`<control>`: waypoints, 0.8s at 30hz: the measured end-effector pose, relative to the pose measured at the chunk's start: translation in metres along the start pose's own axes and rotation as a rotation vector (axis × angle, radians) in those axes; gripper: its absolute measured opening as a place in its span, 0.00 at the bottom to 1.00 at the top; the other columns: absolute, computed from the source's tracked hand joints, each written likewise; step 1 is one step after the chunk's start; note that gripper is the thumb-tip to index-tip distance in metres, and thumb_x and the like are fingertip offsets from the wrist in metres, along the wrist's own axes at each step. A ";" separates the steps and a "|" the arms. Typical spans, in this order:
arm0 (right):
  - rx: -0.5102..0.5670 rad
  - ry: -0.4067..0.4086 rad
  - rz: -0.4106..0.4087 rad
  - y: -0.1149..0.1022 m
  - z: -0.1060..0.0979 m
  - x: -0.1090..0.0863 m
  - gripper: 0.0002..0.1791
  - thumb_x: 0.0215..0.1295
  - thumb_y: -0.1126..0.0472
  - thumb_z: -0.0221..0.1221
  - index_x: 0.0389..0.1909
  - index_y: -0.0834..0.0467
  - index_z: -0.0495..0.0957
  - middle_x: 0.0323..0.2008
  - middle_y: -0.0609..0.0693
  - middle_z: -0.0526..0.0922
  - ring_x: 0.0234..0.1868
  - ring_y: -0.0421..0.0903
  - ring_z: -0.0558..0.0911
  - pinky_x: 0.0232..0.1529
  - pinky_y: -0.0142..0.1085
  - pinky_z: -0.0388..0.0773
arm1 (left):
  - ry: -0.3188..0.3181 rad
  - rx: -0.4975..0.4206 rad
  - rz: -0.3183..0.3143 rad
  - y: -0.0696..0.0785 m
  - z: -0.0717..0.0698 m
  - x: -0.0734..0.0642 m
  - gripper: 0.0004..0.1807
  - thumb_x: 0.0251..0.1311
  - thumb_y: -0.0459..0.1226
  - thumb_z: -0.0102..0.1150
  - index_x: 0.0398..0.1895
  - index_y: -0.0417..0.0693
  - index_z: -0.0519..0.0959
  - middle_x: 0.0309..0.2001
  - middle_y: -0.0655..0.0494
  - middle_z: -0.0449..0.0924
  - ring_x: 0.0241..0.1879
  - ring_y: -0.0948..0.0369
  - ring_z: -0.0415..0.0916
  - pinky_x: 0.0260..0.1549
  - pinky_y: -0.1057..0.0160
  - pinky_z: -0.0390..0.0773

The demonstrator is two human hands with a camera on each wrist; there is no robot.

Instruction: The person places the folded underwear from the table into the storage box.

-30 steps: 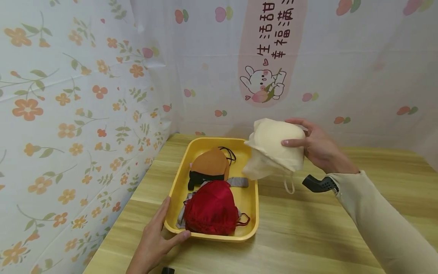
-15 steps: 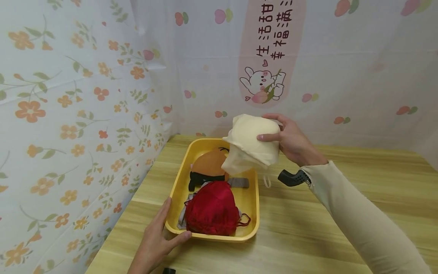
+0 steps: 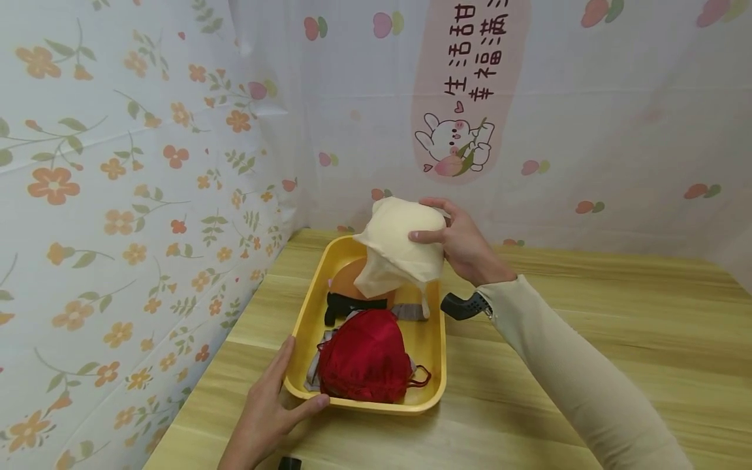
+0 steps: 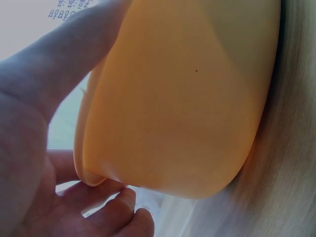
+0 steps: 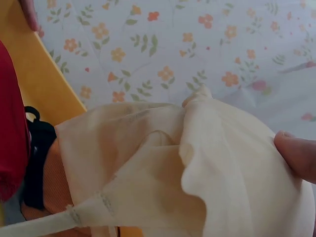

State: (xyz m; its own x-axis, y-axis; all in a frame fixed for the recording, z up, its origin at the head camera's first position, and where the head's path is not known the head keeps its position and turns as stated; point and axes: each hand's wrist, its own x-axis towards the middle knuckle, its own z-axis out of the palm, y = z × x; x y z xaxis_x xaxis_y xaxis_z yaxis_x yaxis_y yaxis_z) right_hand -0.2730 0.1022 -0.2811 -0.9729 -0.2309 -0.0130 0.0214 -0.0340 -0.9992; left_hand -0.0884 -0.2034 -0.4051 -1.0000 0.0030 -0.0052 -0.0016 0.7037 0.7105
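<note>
My right hand holds a cream bra folded cup over cup, thumb on the near cup. It hangs over the back of a yellow plastic bin, with its wing and strap drooping. In the right wrist view the bra's loose wing and thin strap show. A red bra lies at the bin's near end. Behind it sits an orange bra with a black band, partly hidden by the cream one. My left hand grips the bin's near left corner.
The bin stands on a wood-grain table. A floral cloth hangs at the left and a printed cloth at the back. A grey band lies in the bin. Black wrist devices show at the wrists.
My right hand has carried the cream bra leftward, from beside the bin's right edge to above its back part, covering much of the orange bra. My left hand stays at the corner.
</note>
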 end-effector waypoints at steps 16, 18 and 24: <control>0.005 -0.051 0.089 0.049 0.045 0.027 0.40 0.62 0.79 0.56 0.74 0.54 0.61 0.71 0.59 0.66 0.68 0.57 0.72 0.70 0.53 0.73 | 0.030 0.015 0.042 -0.002 0.001 -0.001 0.63 0.48 0.58 0.75 0.81 0.46 0.49 0.79 0.41 0.53 0.75 0.40 0.58 0.70 0.38 0.68; -0.008 -0.066 0.096 0.055 0.049 0.030 0.40 0.62 0.80 0.56 0.74 0.54 0.61 0.71 0.59 0.66 0.69 0.58 0.71 0.71 0.53 0.72 | 0.033 0.019 0.044 -0.003 0.001 -0.001 0.63 0.48 0.58 0.75 0.81 0.46 0.50 0.79 0.41 0.54 0.75 0.40 0.59 0.70 0.38 0.68; -0.145 -0.096 0.097 0.073 0.059 0.033 0.37 0.62 0.77 0.59 0.72 0.55 0.65 0.69 0.61 0.70 0.66 0.59 0.75 0.62 0.49 0.80 | 0.033 0.009 0.037 -0.003 0.001 0.000 0.63 0.48 0.59 0.75 0.81 0.45 0.50 0.80 0.42 0.53 0.76 0.41 0.57 0.71 0.39 0.67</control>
State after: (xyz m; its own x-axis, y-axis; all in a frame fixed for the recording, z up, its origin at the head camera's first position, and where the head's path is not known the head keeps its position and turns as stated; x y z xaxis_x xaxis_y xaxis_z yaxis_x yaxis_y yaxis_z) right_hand -0.2900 0.0342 -0.3524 -0.9415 -0.3178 -0.1123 0.0735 0.1317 -0.9886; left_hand -0.0885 -0.2045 -0.4080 -0.9990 0.0057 0.0442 0.0351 0.7097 0.7037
